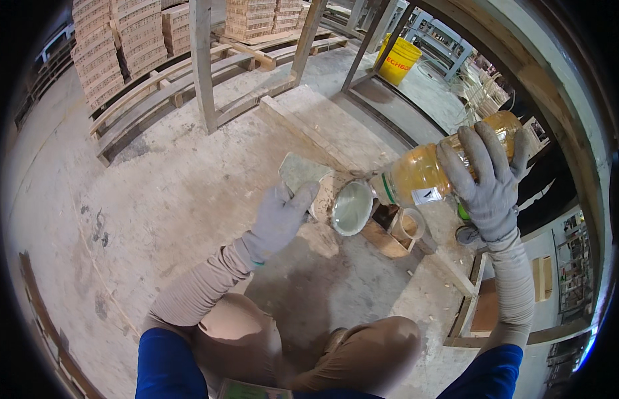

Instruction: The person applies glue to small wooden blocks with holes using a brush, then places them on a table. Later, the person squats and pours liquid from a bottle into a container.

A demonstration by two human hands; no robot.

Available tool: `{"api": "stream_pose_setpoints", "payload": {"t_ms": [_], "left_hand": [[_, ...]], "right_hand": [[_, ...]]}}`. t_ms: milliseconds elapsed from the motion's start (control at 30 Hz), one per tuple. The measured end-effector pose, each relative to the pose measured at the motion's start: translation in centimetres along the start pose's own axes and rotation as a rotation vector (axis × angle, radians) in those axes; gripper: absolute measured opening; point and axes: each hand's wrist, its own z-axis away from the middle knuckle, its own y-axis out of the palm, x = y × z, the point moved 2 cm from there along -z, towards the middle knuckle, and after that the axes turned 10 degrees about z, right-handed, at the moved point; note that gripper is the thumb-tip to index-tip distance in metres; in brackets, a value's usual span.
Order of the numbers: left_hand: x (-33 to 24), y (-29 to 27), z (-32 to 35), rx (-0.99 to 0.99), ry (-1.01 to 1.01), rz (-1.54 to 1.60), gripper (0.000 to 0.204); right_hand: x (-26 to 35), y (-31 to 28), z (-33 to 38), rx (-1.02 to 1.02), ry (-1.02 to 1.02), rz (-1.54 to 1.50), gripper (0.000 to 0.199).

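From the head camera, looking down past my knees at a dusty concrete floor: my right hand (490, 178), gloved in grey, is wrapped tight around a clear plastic bottle (434, 166) of amber liquid, tipped well over so its neck points down and to my left. My left hand (281, 216), gloved too, is closed on the side of a small round tin (348, 206) and holds it tilted toward the bottle's mouth, with a flat, pale, square piece (303, 171) pinned against the tin under my fingers; whether that is a lid or a rag I cannot tell.

I judge this the pouring step: bottle mouth just beside the tin's rim, nearly touching. The next move calls for a slow tip and a steady tin, so that nothing runs over the edge.

The bottle looks better than half full. The tin shows a pale, greenish-white inside; whether that is liquid or bare metal I cannot say. Just beyond it a small open cup (412, 225) sits on a wooden block (384, 238), its contents unclear. A yellow bucket (399, 58) stands well apart by the timber frames
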Motion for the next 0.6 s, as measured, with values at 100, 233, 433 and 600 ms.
{"api": "stream_pose_setpoints", "payload": {"t_ms": [100,233,433,600], "left_hand": [[0.0,0.2,0.1,0.010,0.017,-0.056,0.028],[-0.2,0.2,0.0,0.020,0.032,-0.181,0.030],[-0.4,-0.2,-0.2,0.080,-0.041,-0.298,0.027],[-0.6,-0.1,-0.2,0.043,0.010,-0.343,0.030]], "right_hand": [[0.0,0.1,0.1,-0.022,0.005,0.004,0.056],[0.0,0.2,0.2,-0.023,0.004,0.005,0.056],[0.1,0.3,0.0,-0.035,0.000,-0.003,0.055],[0.0,0.2,0.1,0.003,0.003,0.015,0.058]]}}
